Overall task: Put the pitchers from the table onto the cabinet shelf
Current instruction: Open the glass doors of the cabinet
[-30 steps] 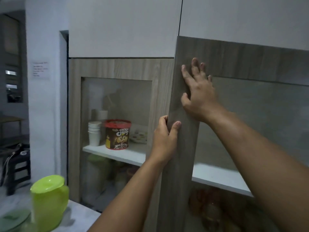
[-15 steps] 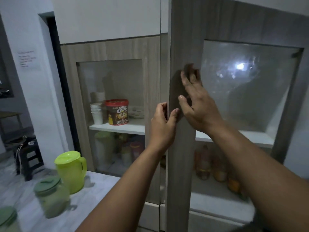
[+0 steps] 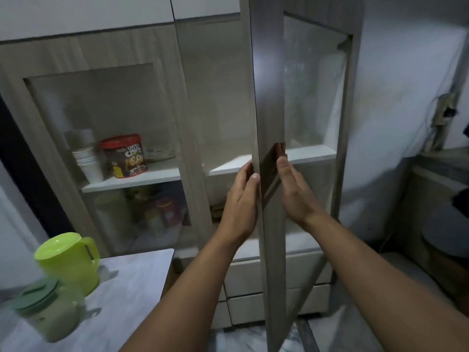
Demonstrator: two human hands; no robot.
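Observation:
A lime-green pitcher (image 3: 68,260) with a lid and handle stands on the marble table (image 3: 132,288) at the lower left. In front of it is a clear pitcher (image 3: 47,313) with a dark green lid. The cabinet's right glass door (image 3: 269,102) stands swung out, edge-on to me. My left hand (image 3: 241,204) grips that door's near edge, thumb on its front. My right hand (image 3: 295,191) lies flat against the door's outer face. Behind the door the white cabinet shelf (image 3: 228,163) shows bare.
The left door is closed; behind its glass are a stack of white cups (image 3: 88,161), a Choco Chips tub (image 3: 124,156) and jars on the lower shelf. White drawers (image 3: 248,288) sit below. A counter (image 3: 441,174) stands at the right.
The right door has swung further open toward me. Both hands stayed on it and now sit lower in view. The camera tilted down, bringing both pitchers and the table into view.

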